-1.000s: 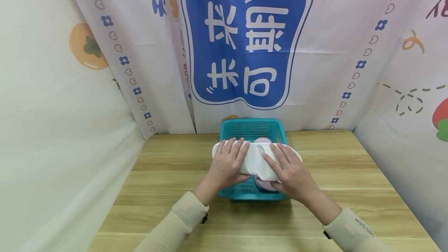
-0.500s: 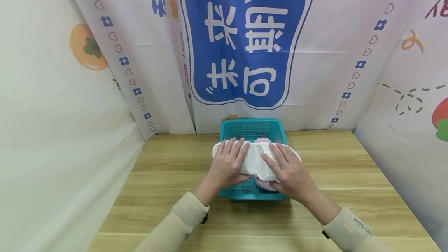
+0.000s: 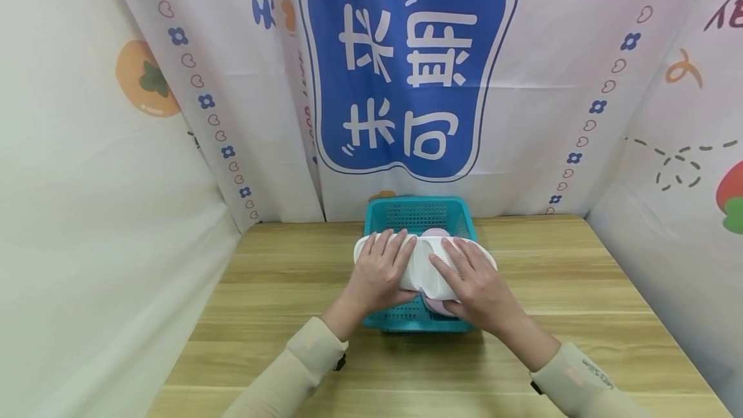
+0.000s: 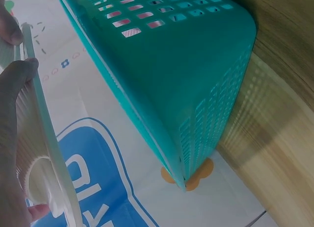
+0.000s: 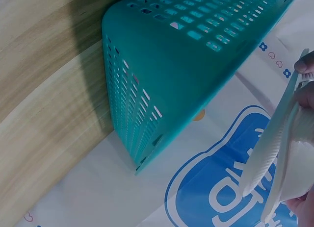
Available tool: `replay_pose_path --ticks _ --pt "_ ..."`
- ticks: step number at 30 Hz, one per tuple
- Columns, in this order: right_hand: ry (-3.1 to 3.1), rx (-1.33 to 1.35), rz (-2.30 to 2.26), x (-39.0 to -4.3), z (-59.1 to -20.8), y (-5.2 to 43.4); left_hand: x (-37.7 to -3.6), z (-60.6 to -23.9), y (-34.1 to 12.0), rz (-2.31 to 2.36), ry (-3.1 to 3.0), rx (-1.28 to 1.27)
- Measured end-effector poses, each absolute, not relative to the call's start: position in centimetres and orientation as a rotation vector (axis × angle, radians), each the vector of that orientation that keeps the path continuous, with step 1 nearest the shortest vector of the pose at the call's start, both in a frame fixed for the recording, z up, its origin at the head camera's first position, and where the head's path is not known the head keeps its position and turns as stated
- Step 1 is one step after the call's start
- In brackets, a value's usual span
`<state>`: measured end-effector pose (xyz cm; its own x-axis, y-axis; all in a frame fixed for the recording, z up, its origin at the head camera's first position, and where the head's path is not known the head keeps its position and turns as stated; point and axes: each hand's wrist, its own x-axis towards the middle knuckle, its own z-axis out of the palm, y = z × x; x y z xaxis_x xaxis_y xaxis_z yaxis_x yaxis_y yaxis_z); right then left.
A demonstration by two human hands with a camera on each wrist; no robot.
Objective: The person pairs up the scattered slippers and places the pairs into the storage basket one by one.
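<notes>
White and ribbed on the sole, the pair of slippers (image 3: 426, 263) lies across the top of the teal basket (image 3: 418, 211) on the wooden table (image 3: 278, 315). My left hand (image 3: 377, 273) grips the left slipper and my right hand (image 3: 473, 286) grips the right one, fingers spread over the soles, thumbs below. Something pink (image 3: 436, 306) shows under them in the basket.
</notes>
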<state>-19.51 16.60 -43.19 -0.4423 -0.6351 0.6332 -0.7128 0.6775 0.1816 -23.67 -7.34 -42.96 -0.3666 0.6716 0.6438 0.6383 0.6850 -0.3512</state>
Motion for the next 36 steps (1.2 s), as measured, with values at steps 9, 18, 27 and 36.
replay_pose_path --ticks 9,18,27,36 --pt "-2.194 1.03 0.14 -19.6 -43.4 16.4 -23.6 -43.1 -7.5 0.061 -2.119 -1.006" --pt "-2.2 1.032 0.151 -19.5 -43.4 16.5 -23.6 -43.1 -7.5 0.056 -2.11 -1.013" --pt "-2.217 1.054 0.133 -19.3 -43.0 16.6 -23.9 -43.1 -7.8 0.048 -2.093 -1.037" --pt "-2.212 1.133 0.106 -19.3 -42.4 17.2 -24.1 -42.8 -8.3 -0.007 -2.071 -1.084"
